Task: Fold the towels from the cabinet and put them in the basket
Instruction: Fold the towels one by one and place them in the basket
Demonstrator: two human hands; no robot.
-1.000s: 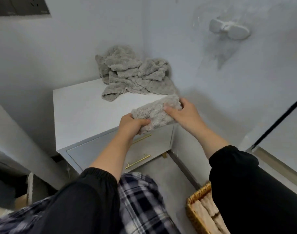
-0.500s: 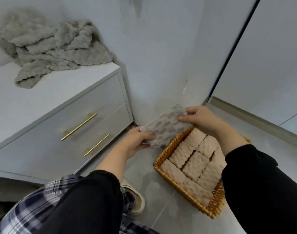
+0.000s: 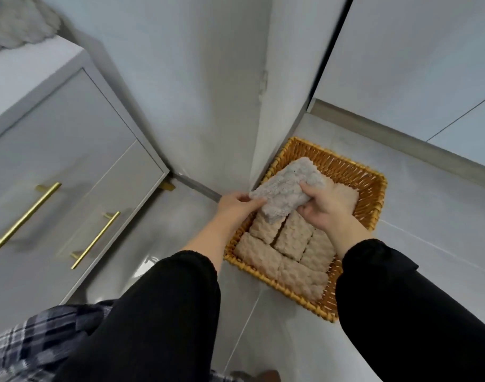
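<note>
A folded grey fluffy towel (image 3: 286, 188) hangs over the wicker basket (image 3: 370, 194) on the floor. My left hand (image 3: 235, 208) pinches the towel's near left corner, and my right hand (image 3: 326, 205) grips its right side from above. Several folded beige towels (image 3: 290, 241) lie packed side by side inside the basket. At the top left, a heap of unfolded grey towels (image 3: 12, 26) rests on the white cabinet (image 3: 70, 150).
The cabinet has two drawers with gold bar handles (image 3: 95, 241). A white wall corner (image 3: 260, 106) stands right behind the basket, and a skirting board (image 3: 401, 136) runs along the right. Grey tiled floor (image 3: 428, 230) surrounds the basket.
Both hands carried the folded towel from the cabinet top down and right to just over the basket. My view swung down toward the floor.
</note>
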